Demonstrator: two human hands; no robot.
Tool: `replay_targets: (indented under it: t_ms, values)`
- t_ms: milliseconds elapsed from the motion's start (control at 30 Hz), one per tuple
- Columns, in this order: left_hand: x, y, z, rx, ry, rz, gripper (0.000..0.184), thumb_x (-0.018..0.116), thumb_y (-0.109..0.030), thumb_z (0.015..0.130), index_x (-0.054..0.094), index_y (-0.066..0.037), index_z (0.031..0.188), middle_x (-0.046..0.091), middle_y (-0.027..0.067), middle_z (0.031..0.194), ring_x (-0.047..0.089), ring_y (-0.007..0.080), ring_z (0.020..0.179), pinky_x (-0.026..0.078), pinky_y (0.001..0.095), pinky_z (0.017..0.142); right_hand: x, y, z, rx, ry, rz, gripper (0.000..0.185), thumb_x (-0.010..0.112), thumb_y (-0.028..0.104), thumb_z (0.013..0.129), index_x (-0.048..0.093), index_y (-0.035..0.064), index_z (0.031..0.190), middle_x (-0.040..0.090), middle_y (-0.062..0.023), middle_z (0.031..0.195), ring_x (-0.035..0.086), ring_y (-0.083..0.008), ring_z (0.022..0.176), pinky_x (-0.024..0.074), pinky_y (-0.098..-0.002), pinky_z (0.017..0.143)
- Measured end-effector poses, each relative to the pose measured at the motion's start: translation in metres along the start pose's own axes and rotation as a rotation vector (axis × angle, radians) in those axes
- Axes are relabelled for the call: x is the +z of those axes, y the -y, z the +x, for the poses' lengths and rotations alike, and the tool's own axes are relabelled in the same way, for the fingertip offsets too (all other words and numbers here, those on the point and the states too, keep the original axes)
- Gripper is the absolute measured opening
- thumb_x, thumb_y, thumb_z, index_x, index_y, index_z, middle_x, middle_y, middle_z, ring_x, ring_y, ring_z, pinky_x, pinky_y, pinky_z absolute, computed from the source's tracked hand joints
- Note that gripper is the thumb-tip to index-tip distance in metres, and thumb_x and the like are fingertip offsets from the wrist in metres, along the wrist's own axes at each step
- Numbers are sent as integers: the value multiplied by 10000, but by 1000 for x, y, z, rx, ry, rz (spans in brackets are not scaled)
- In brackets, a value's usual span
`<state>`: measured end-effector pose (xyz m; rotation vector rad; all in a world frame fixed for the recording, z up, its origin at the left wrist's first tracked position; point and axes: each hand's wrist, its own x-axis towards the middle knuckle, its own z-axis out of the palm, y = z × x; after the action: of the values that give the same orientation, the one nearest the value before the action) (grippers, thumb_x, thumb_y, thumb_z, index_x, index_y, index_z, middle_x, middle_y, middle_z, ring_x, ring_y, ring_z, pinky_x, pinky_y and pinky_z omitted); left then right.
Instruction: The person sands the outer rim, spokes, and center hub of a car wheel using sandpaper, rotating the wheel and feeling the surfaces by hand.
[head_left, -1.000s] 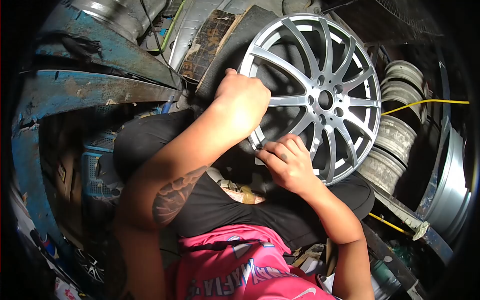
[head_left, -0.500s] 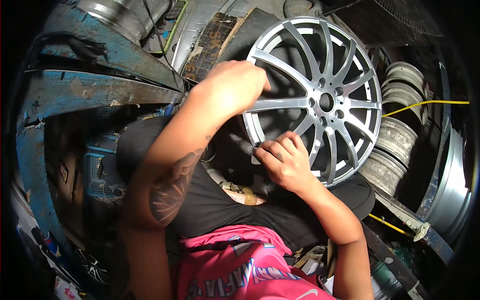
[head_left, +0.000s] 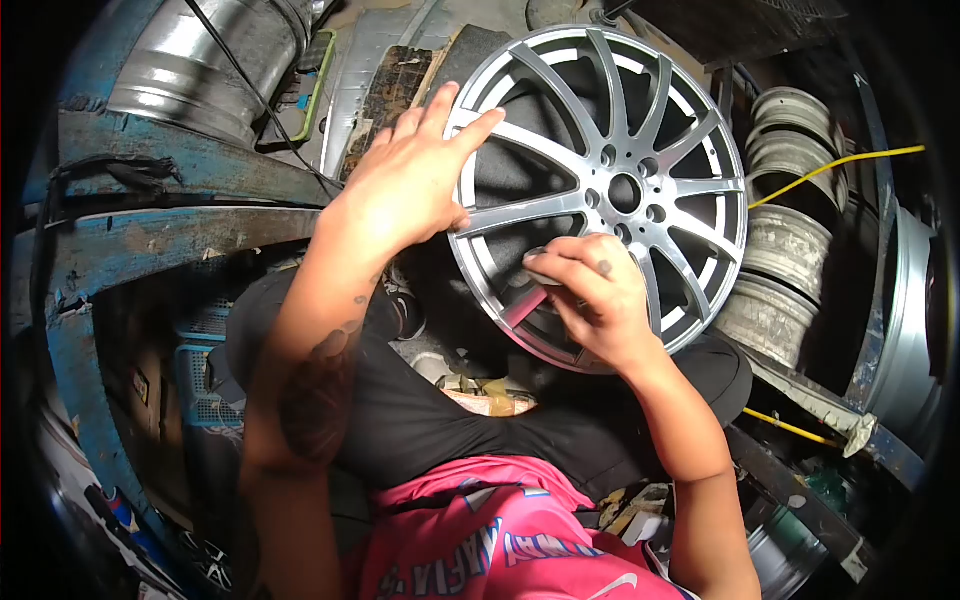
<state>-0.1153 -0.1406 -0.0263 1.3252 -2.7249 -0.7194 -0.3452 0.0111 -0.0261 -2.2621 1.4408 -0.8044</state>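
A silver multi-spoke wheel rim (head_left: 535, 208) lies face up in front of me, over my lap. My left hand (head_left: 410, 170) is at the rim's left edge with its fingers spread, the thumb by the end of a spoke. Whether it presses on the metal I cannot tell. Over the lower spokes, my right hand (head_left: 595, 295) is closed, pinching a small greyish flat piece (head_left: 543, 279) between thumb and fingers. Its kind is not clear, and the fingers hide most of it. Part of the rim's lower side is behind this hand.
Several bare wheels (head_left: 775, 240) are stacked at the right, crossed by a yellow cord (head_left: 835, 165). A worn blue metal frame (head_left: 180, 240) stands on the left. Behind it lies a large silver wheel barrel (head_left: 205, 75). A blue plastic basket (head_left: 210, 370) sits below the frame.
My left hand has moved left, its fingers now spread. My right hand has come up from the rim's lower-left edge to over the spokes. The whole view has shifted slightly.
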Motion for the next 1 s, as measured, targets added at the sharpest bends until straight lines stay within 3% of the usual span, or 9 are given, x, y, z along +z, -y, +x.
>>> replay_targets:
  t_ms: [133,233,300,500,600,700,900,1000]
  values:
    - [-5,6,2,-142,111,33,1348,1043,-212,600,309,-306,1727,188,231,1801,310,456,1617,380,525,1299,2,-6,-11,66,93,27,398,845,-14,720,712,90,1080,740,-97,1148,692,-316,1006,525,-430,895]
    - [4,5,0,-116,97,74,1378,1056,-231,565,317,-304,1725,184,225,1801,322,454,1611,381,531,1298,6,-4,-14,36,176,135,389,869,50,687,574,83,937,719,-130,1202,667,-353,1004,526,-447,916]
    - [10,4,0,-87,101,110,1413,1065,-243,532,311,-308,1726,165,215,1805,332,462,1602,382,529,1298,6,-2,-14,-9,262,152,397,880,81,687,556,90,917,691,-134,1211,657,-365,992,526,-460,890]
    - [20,-4,-3,-59,74,165,1455,1076,-268,511,285,-327,1730,160,207,1805,321,491,1600,375,594,1282,-5,12,-9,149,446,166,382,878,155,762,608,60,1014,635,-128,1156,665,-366,1023,553,-471,899]
    - [28,-15,-6,-6,114,161,1453,1076,-306,520,275,-331,1732,141,208,1811,304,510,1605,376,643,1256,0,13,-11,167,432,176,337,851,153,806,633,44,1040,641,-140,1165,665,-380,1035,561,-466,907]
    - [33,-23,-6,8,147,184,1394,1059,-285,582,271,-315,1732,154,214,1805,351,506,1580,415,607,1240,7,10,-12,75,399,164,303,818,130,839,695,52,1105,659,-133,1168,677,-367,1047,565,-453,922]
    - [22,-15,-2,61,125,111,1038,976,-275,756,457,-223,1653,272,242,1769,541,471,1431,479,568,1184,15,10,-21,-124,370,31,366,808,106,839,765,64,1200,696,-99,1195,693,-288,1025,571,-411,918]
    - [23,-19,-4,56,97,128,895,942,-292,810,537,-207,1604,324,250,1747,580,461,1390,493,556,1167,22,15,-24,-113,349,7,329,794,111,845,774,55,1169,694,-96,1195,685,-270,991,568,-402,899]
